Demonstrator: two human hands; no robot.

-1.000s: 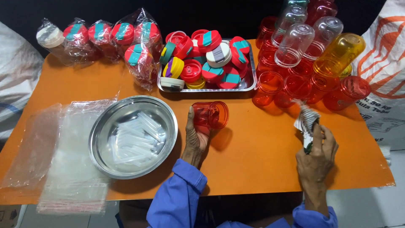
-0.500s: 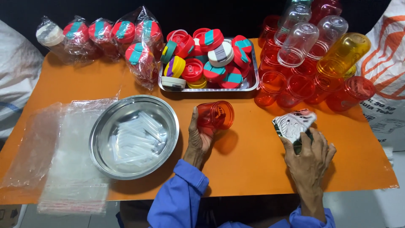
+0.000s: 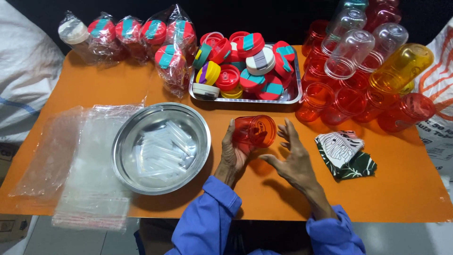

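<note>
My left hand (image 3: 232,156) grips a red see-through plastic cup (image 3: 255,132), held on its side just above the orange table (image 3: 188,94). Spread open beside that cup, fingers apart and empty, is my right hand (image 3: 291,160). A folded patterned cloth (image 3: 344,153), white and dark green, lies on the table to the right of my right hand. Both forearms wear blue sleeves.
A round steel bowl (image 3: 160,146) with several small clear packets sits left. Clear plastic bags (image 3: 71,160) lie at the left edge. A steel tray (image 3: 292,97) of coloured lids stands behind. Stacked red, clear and yellow cups (image 3: 368,75) fill the back right; bagged cups (image 3: 155,42) back left.
My right hand put the cloth down on the table and moved left toward the cup, fingers now spread. The left hand kept hold of the red cup.
</note>
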